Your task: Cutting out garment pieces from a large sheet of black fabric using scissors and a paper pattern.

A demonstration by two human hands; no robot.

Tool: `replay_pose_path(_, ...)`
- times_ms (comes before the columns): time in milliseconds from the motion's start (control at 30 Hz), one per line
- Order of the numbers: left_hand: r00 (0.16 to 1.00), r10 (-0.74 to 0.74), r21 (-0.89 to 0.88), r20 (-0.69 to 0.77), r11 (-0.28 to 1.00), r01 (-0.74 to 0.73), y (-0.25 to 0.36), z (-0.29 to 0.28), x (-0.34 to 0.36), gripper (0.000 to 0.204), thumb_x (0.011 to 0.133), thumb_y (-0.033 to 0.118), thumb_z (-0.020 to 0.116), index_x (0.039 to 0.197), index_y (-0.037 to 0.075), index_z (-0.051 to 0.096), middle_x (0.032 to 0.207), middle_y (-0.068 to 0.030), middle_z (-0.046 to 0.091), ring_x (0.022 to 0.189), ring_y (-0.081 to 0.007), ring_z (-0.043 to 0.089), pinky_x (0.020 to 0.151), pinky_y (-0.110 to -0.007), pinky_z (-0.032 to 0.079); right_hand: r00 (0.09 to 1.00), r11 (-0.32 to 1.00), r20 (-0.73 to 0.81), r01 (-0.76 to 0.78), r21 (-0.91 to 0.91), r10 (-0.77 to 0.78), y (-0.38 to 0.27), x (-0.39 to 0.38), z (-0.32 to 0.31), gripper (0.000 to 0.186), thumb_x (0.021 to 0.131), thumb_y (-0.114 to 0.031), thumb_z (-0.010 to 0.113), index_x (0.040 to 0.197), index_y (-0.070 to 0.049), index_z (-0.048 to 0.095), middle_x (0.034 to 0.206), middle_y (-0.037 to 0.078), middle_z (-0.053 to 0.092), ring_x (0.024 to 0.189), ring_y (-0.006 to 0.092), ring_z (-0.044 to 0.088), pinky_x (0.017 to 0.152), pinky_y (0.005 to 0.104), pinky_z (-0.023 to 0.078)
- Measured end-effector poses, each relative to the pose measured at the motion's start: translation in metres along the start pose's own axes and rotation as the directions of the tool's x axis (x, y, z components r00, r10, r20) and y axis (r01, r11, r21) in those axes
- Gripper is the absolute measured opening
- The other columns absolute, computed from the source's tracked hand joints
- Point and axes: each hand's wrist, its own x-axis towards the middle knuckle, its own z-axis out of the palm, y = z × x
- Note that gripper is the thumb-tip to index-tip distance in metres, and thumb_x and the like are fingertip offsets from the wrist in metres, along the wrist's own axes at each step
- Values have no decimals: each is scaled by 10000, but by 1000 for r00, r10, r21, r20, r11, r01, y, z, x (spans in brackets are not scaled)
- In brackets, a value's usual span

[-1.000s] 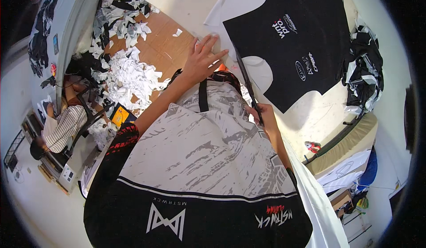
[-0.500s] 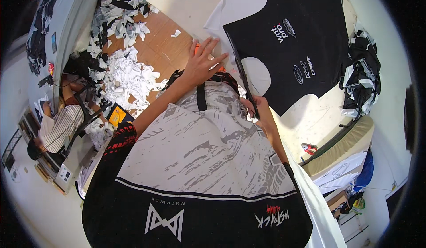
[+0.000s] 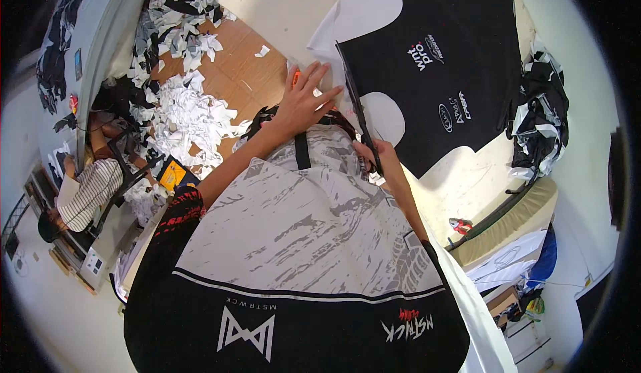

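Note:
My left hand (image 3: 304, 102) lies with fingers spread on white material (image 3: 338, 72) beside the black printed fabric piece (image 3: 434, 72), with a small orange object (image 3: 295, 78) partly hidden at its fingertips. My right hand (image 3: 380, 159), lower down, has its fingers closed on a long narrow black object (image 3: 364, 132) lying along the fabric's left edge; whether this is a tool or a strip, I cannot tell. A white rounded cut-out (image 3: 387, 116) shows beside it. My patterned white-and-black shirt (image 3: 300, 226) fills the lower view.
A pale table (image 3: 260, 6) carries the fabric, with bundled black-and-white cloth (image 3: 539, 112) and a small red object (image 3: 461, 225) at right. White scraps (image 3: 190, 122) litter the wooden floor (image 3: 237, 56). A person in a striped top (image 3: 90, 193) works at the left beside another table (image 3: 60, 86).
My right hand and the black object have shifted up and to the left. My left hand has slid slightly down with fingers still spread. The black fabric has moved slightly downward in view.

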Motion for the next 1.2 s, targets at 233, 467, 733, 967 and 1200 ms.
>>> replay_pose_path(233,1000,0,17,7,1000,0,2,1,-1,450,946,318,765,1392,332,705,1669,-127,429,1539,-354,389,1234,-644,233,1000,999,-25,1,42,0,-6,4,7,443,894,-465,872,887,-40,746,651,-47,577,535,56,501,512,235,356)
replay_pose_path(467,1000,-9,17,5,1000,9,3,2,-1,474,925,310,779,1392,342,704,1675,-110,424,1539,-345,388,1232,-641,246,998,999,-55,34,33,-32,-6,7,7,459,892,-482,870,866,-40,751,641,-42,587,513,61,495,502,240,347)
replay_pose_path(733,1000,-3,23,4,1000,2,4,3,0,457,932,317,772,1383,343,705,1664,-117,432,1532,-347,394,1228,-644,250,997,999,-75,24,-44,-27,-11,7,0,466,898,-481,865,855,-30,755,620,-26,599,511,70,530,494,243,368)
replay_pose_path(967,1000,11,18,-10,1000,-10,7,3,1,483,925,319,777,1400,338,692,1662,-121,435,1524,-351,405,1223,-645,255,996,996,-38,85,8,-85,-39,33,1,435,902,-455,868,832,-42,755,602,-25,596,502,70,541,478,241,369)
replay_pose_path(1200,996,41,26,-81,999,-39,12,8,6,470,867,314,823,1326,299,725,1632,-98,483,1496,-348,452,1202,-641,300,979,980,-42,197,-9,-198,-41,51,-7,433,934,-433,844,791,-43,723,593,-19,590,486,68,529,461,251,357)
